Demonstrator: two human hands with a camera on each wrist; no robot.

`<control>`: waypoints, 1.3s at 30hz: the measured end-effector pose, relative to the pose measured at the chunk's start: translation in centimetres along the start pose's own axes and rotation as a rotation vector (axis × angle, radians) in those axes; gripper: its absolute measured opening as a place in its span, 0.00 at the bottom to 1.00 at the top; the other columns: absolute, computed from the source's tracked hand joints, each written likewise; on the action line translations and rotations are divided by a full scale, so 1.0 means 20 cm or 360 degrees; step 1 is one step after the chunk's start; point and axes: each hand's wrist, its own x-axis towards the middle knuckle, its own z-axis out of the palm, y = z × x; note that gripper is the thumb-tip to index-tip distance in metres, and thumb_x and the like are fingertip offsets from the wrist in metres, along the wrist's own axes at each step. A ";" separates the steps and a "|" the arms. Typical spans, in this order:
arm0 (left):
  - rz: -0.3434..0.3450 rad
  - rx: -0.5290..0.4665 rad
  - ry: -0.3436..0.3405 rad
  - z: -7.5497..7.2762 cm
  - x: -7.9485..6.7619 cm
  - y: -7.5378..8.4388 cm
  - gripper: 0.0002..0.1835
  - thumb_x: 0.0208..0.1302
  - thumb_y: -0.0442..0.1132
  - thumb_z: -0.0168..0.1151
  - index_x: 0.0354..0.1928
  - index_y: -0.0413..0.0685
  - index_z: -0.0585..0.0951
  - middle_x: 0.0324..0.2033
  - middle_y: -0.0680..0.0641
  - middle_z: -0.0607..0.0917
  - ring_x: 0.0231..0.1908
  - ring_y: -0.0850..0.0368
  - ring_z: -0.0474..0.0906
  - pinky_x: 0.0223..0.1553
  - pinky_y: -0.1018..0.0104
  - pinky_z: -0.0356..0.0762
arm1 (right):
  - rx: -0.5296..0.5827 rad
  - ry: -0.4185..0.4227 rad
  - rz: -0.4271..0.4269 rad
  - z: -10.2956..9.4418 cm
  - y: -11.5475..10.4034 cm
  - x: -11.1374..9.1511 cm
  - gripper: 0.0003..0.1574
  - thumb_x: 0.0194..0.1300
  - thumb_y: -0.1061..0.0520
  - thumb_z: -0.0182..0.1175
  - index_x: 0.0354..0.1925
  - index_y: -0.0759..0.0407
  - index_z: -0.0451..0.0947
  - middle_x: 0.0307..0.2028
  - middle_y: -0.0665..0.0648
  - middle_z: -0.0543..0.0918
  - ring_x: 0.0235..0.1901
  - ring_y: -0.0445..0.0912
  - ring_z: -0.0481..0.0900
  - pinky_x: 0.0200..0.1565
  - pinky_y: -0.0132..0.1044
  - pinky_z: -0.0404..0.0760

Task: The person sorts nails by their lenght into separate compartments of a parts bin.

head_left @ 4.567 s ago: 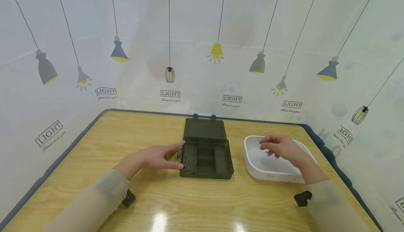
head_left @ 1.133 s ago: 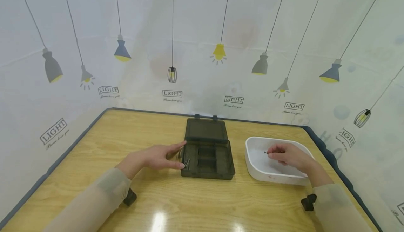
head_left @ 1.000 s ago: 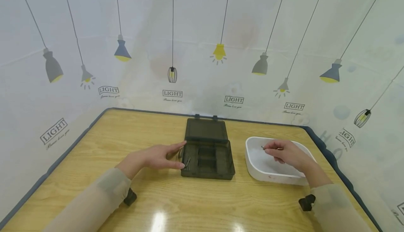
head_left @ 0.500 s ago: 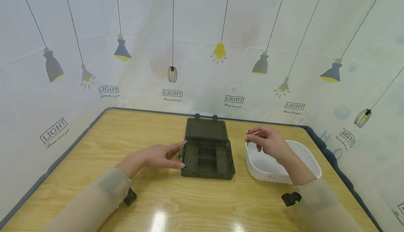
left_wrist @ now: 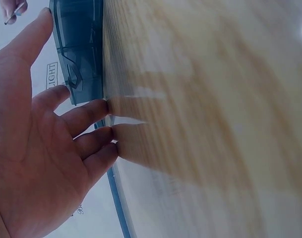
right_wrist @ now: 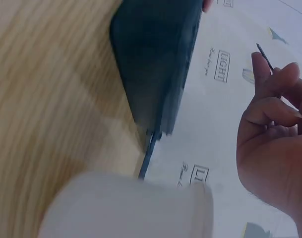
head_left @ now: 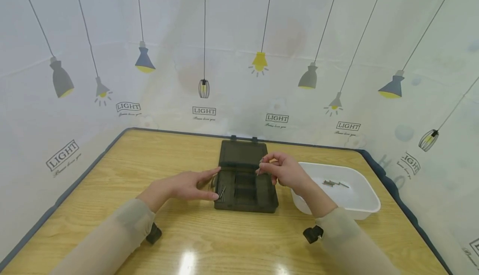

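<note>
An organiser box point(head_left: 265, 194) of dark see-through plastic lies open, its lid point(head_left: 242, 153) folded back. Several thin metal screws point(head_left: 222, 193) lie in its left compartment. My left hand point(head_left: 187, 186) rests against the box's left side, fingers and thumb spread; in the left wrist view its other fingertips meet the table. My right hand point(head_left: 286, 172) is above the box's right side, near the hinge line, pinching one slim screw point(right_wrist: 260, 49) between thumb and forefinger. In the right wrist view the screw's end sticks out past the fingertips.
To the right of the box stands a white plastic tray point(head_left: 364, 213) with several screws point(head_left: 332, 183) on its floor. The wooden table point(head_left: 232, 241) has a dark edge, and a lamp-printed curtain point(head_left: 239, 29) hangs behind it.
My right hand has come out of the white tray with a screw and moved left to over the box, uncovering the screws in the tray. The left hand stays put.
</note>
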 end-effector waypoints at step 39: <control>-0.0056 -0.0046 -0.0008 0.00 -0.01 0.02 0.56 0.70 0.77 0.63 0.91 0.72 0.48 0.85 0.45 0.65 0.82 0.39 0.65 0.82 0.37 0.65 | -0.0057 -0.0118 0.0000 0.24 0.00 0.07 0.16 0.83 0.52 0.64 0.58 0.63 0.81 0.47 0.62 0.94 0.22 0.43 0.80 0.24 0.34 0.75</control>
